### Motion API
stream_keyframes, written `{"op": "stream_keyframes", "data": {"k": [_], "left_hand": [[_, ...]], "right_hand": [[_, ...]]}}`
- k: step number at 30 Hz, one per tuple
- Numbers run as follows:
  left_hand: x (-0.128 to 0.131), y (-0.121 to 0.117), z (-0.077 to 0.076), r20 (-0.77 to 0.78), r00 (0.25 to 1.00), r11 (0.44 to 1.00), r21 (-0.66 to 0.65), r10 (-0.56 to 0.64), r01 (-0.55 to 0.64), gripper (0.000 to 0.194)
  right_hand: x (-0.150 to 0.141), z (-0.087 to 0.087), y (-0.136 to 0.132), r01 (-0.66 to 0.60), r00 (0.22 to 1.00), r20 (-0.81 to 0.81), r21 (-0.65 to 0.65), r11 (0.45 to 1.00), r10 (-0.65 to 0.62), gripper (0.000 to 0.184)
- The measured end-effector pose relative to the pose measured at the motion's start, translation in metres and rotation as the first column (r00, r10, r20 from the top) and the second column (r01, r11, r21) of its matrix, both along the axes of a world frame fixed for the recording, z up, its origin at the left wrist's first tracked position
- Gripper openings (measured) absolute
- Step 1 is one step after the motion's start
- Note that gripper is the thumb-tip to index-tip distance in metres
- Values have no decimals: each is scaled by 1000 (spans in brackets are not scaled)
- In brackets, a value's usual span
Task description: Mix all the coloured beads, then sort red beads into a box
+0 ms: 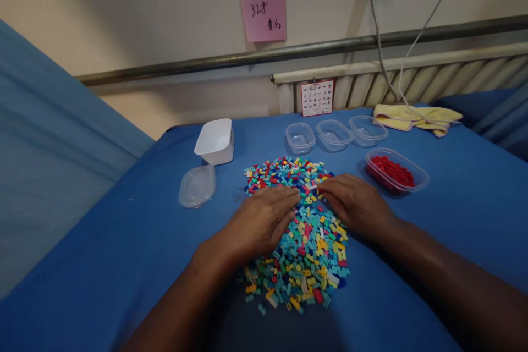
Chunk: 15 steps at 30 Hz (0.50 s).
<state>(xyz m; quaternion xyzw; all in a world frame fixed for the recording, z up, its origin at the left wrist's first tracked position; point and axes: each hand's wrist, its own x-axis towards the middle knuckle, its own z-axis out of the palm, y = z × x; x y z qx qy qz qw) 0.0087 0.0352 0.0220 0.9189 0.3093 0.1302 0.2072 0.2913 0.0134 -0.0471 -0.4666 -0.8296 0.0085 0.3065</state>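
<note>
A heap of small toy building bricks (313,236) in turquoise, yellow, red, pink, white and dark blue spreads over the blue cloth. Across its left side lies my left hand (268,214), palm down, fingers stretched to the right over the bricks. At the upper right edge of the heap is my right hand (355,203). Its fingertips come together among the bricks in a pinch, and whatever is between them is too small to make out. Just beyond it, a clear plastic container (421,179) holds red bricks (391,170).
Three clear containers (300,138) stand in a row behind the heap. Left of it are a white tub (214,143) and a clear lid (198,187). A yellow cloth (412,118) with a cable over it lies at the back right. A picture card (317,98) leans at the back.
</note>
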Motion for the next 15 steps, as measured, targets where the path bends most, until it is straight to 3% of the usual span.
{"op": "stream_keyframes", "data": {"k": [4,8,10,15], "left_hand": [[-1,-2,3,17,998,998,10,-57,57,28],[-5,10,0,57,990,981,137,130,-136,26],[0,21,-3,-18,981,965,185,191,-185,26],[35,45,0,-348,911,960,241,222,-142,27]], "right_hand": [[-5,-3,5,21,997,73,-37,999,-18,25],[-6,-2,6,17,999,44,-54,998,-15,24],[-7,-2,5,20,999,29,-55,998,-18,23],[-9,2,3,22,999,47,-81,996,-18,18]]}}
